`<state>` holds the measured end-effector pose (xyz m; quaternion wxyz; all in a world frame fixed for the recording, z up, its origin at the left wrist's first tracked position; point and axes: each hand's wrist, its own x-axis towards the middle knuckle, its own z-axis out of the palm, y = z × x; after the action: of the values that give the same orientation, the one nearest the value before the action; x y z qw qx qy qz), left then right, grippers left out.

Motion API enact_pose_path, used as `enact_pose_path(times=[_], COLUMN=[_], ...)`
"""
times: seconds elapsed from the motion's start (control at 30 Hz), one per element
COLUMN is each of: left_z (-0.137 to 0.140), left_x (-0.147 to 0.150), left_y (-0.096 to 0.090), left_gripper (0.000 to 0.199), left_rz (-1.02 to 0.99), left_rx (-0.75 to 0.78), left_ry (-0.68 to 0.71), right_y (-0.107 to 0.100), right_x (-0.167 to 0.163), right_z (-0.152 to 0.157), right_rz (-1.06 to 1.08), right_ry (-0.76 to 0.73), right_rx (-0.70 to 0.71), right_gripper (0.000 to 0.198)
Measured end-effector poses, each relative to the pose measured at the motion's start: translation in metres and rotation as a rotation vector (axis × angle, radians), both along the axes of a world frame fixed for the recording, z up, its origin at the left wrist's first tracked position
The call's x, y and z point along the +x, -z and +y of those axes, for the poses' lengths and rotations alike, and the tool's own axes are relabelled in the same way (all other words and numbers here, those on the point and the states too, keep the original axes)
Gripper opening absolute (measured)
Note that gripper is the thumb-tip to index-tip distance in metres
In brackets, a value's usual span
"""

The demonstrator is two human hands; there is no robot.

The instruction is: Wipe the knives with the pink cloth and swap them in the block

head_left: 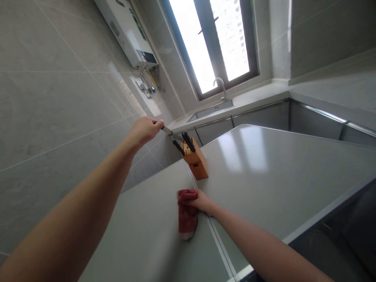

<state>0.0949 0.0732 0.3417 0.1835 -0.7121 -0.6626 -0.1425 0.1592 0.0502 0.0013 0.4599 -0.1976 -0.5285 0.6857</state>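
My left hand (145, 129) is closed on the handle of a knife (172, 134), whose blade points toward a wooden knife block (197, 161) on the pale countertop (264, 172). Two black-handled knives (188, 141) stick out of the block's top. My right hand (201, 201) rests on the counter just in front of the block and grips a red cloth (186, 215), which lies bunched and stretched toward me.
A sink (211, 110) with a curved tap (220, 87) sits under a bright window (211, 43) at the far counter. A white water heater (126, 31) hangs on the tiled wall at left. The counter edge drops off at right.
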Motion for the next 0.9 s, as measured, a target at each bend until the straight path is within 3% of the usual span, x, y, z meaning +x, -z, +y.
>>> enact_pose_path(times=[0.3,0.5,0.9], left_z=[0.027,0.033,0.044], left_x=[0.007,0.021,0.018], left_y=[0.015,0.026,0.036], left_gripper=[0.040,0.044,0.048], left_rz=[0.049,0.072,0.062], left_rx=[0.040,0.081,0.124], left_ry=[-0.029,-0.026,-0.070], right_y=[0.005,0.002,0.004], right_x=[-0.003,-0.002,-0.002], right_z=[0.001,0.000,0.001], right_rz=[0.009,0.008,0.025], right_ry=[-0.012,-0.006,-0.014], right_rx=[-0.020,-0.042,-0.032], right_gripper=[0.049,0.054,0.050])
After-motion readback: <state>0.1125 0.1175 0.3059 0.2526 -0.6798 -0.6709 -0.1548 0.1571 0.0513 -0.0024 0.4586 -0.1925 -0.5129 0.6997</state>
